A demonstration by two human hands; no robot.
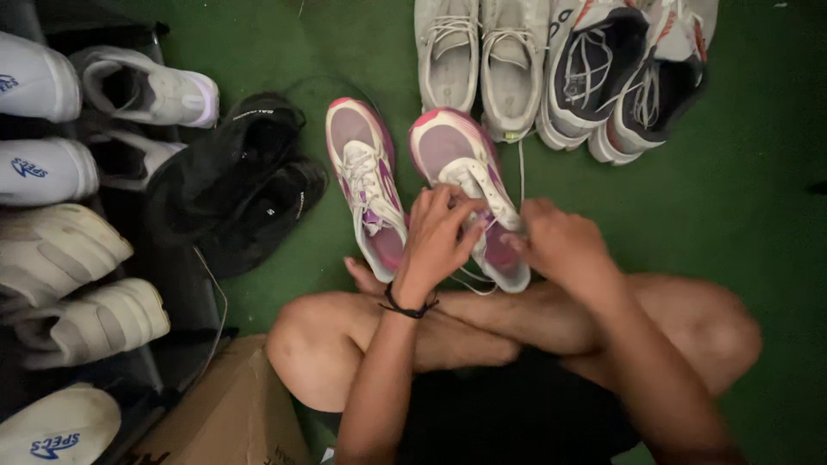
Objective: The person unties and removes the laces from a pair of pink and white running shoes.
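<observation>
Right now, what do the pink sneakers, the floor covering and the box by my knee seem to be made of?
Pink sneakers: probably synthetic mesh uppers, matte and finely textured, with white woven laces that both hands are handling. Floor covering: dull green with a flat felt look, likely carpet or artificial turf. Box: plain brown matte board, apparently cardboard.

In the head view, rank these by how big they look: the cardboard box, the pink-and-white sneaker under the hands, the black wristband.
1. Pink-and-white sneaker: looks largest, though the hands hide part of it.
2. Cardboard box: close behind; cut off by the frame edge and nearer the camera, so this order is unsure.
3. Black wristband: clearly smallest.
</observation>
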